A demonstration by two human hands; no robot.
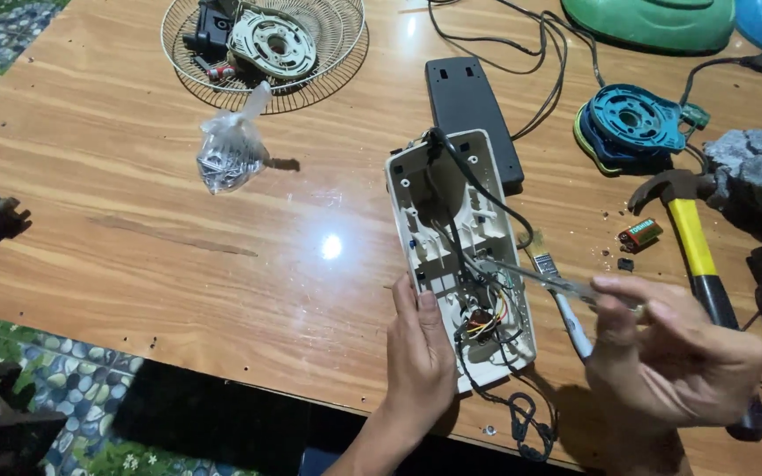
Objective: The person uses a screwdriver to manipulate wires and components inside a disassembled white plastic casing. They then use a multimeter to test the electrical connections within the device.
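Here the open cream plastic housing (460, 256) with loose wires lies on the wooden table (134, 229); the left hand (421, 353) clamps its near edge. The right hand (672, 348) pinches a thin screwdriver (531, 275), probing inside. Reaching the fastener seems to need a steady tip.

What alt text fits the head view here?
A left hand steadies an opened cream plastic housing with exposed wires on a wooden table, while the right hand pokes a clear-handled screwdriver into it. A yellow-handled hammer lies to the right.
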